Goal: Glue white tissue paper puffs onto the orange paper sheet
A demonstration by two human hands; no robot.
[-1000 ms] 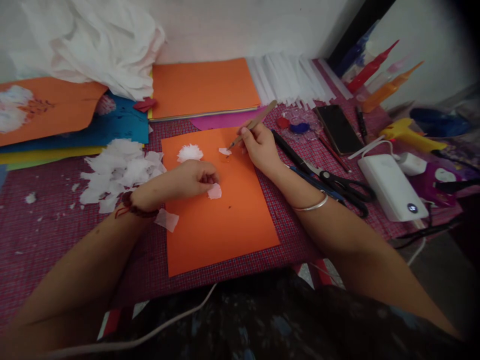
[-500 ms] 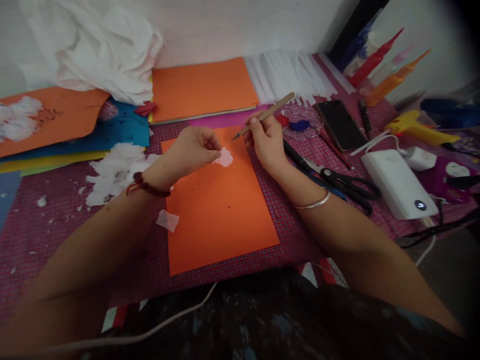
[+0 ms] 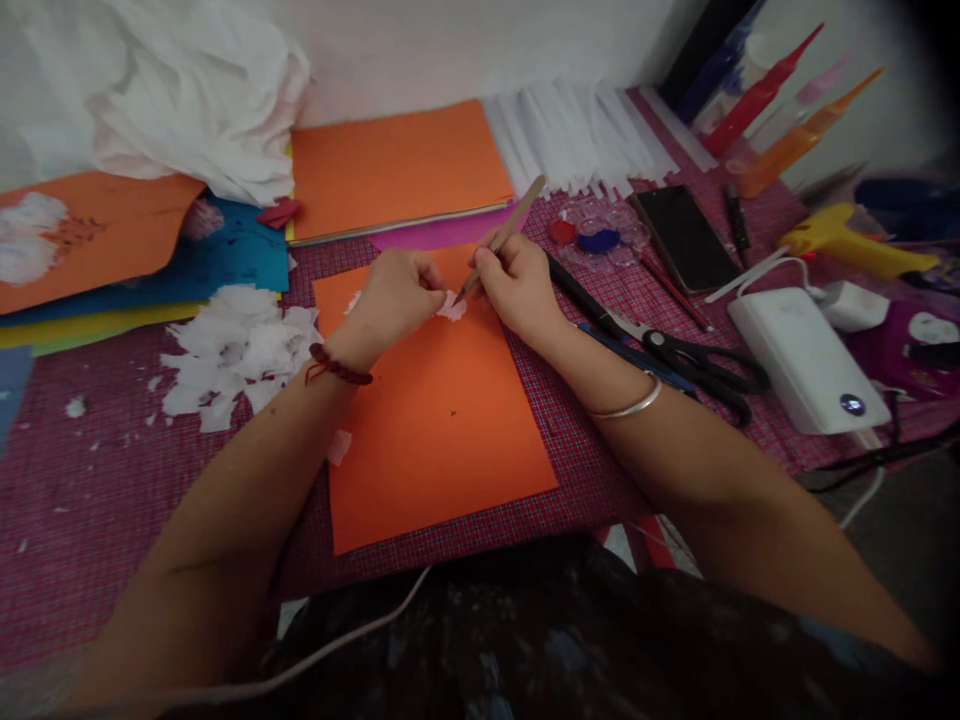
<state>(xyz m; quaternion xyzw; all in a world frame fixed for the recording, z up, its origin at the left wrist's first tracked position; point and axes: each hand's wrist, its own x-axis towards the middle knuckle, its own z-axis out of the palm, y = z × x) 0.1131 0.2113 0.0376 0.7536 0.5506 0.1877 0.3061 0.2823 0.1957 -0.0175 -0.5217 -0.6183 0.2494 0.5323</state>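
Note:
An orange paper sheet [image 3: 442, 430] lies in front of me on the checked cloth. Over its upper part, my left hand [image 3: 405, 292] is closed, pinching the edge of a small torn piece of white paper [image 3: 452, 308]. My right hand [image 3: 517, 280] grips a slim wooden-handled paintbrush [image 3: 517, 212] like a pen. Its dark, pointed tip touches or nearly touches the white piece. Another white scrap peeks out behind my left hand. A pale scrap [image 3: 340, 447] rests at the sheet's left edge, and a heap of torn white paper [image 3: 240, 350] lies left of my wrist.
Scissors [image 3: 697, 362], a phone [image 3: 686, 240] and a white power bank [image 3: 806, 360] lie to the right. A palette [image 3: 600, 238] with red and blue paint, paper strips [image 3: 574, 135] and a yellow glue gun [image 3: 855, 243] are farther back. Decorated sheets [image 3: 112, 235] lie left.
The paintbrush tip has come down and left from above the sheet to the white piece, my right hand moving with it. My left hand has shifted slightly right, still pinching the piece.

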